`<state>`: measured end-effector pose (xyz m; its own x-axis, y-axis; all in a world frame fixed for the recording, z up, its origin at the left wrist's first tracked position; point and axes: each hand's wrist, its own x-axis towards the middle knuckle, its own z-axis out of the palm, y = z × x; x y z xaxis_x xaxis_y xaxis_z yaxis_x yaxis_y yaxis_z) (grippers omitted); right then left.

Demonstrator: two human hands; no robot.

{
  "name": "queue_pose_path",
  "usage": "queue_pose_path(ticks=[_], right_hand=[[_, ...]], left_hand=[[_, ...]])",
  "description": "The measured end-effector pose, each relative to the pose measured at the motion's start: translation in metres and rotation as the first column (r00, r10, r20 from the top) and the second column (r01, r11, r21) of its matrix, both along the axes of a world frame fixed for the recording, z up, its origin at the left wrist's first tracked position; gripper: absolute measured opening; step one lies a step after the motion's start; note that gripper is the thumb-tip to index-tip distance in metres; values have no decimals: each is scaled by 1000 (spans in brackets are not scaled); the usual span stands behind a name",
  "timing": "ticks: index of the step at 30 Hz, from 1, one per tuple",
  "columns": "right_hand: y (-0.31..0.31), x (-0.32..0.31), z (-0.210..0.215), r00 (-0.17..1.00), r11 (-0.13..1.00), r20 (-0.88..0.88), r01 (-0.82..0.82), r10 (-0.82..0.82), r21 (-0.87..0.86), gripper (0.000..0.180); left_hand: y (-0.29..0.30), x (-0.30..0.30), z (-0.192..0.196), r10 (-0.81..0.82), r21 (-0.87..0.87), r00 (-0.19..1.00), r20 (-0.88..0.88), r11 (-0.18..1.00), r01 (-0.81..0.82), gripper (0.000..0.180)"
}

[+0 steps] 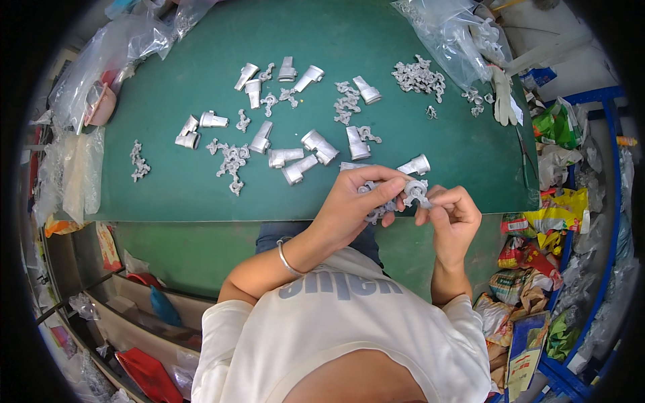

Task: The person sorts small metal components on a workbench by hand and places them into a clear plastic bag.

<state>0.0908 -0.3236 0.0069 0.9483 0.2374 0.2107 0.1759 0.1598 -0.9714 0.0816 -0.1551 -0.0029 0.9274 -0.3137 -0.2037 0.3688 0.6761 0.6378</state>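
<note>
Close to the table's near edge, my left hand (359, 198) is closed around several small grey metal castings (378, 209). One more small ring-shaped metal casting (416, 193) sticks out between my two hands, held at the left thumb and fingertips. My right hand (451, 215) pinches the lower right side of that casting, its fingers curled. Just beyond the hands lies a silver metal tube fitting (414, 165). Another silver fitting (354, 166) is partly hidden behind my left hand.
Silver tube fittings (320, 147) and small castings (233, 160) are scattered over the green table (168, 195). A casting heap (420, 77) lies at the far right, near a glove (502, 97) and plastic bags (450, 37). A pink container (101, 105) stands left; a blue rack (613, 168) stands right.
</note>
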Motion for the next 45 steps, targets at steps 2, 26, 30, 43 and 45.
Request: queue_pose_path(ticks=[2,26,30,43,45], right_hand=[[-6,-2,0,1000,1000,-18,0,-1,-30,7],[-384,12,-357,-60,-2,-68,761,-996,-649,18],[-322,24,-375,67,208,-237,741,-969,-638,25],[-61,34,-57,800,733,427,578,-421,-359,17],[-21,61,-54,877,714,469,264,101,-649,31]], left_hand=[[-4,1,0,-2,49,1000,13,999,1,21],[-35,-20,-44,-94,385,986,-138,912,141,27],[-29,-25,-47,-20,405,993,-119,912,67,26],[-5,-26,-55,-49,278,978,-200,955,105,24],[1,-26,-53,-25,286,979,-201,954,83,24]])
